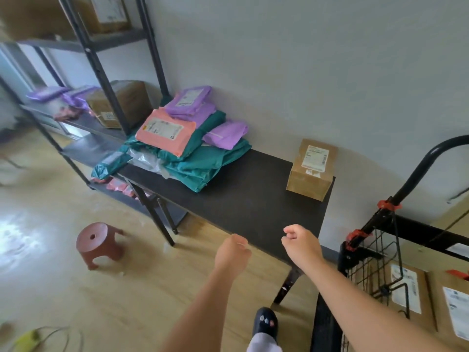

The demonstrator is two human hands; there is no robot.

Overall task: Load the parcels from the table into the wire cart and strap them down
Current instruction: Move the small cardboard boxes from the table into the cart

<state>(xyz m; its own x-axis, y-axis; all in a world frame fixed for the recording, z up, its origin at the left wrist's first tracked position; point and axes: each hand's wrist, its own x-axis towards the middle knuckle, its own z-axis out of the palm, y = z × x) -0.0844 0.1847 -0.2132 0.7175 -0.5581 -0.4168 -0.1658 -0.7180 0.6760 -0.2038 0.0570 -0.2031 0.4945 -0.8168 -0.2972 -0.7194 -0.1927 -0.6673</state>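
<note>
Hovering at the table (241, 194) edge, your left hand (232, 252) and right hand (300, 243) curl empty (cardboard box (311, 170) at one o'clock).

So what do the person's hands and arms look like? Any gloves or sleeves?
No gloves and no sleeves in view. The left hand and right hand are bare, and the arms behind them are bare right down to the picture's edge. No watch, ring or bracelet shows. Lower down there is a dark slipper with small pale decorations, and a pale trouser leg.
</note>
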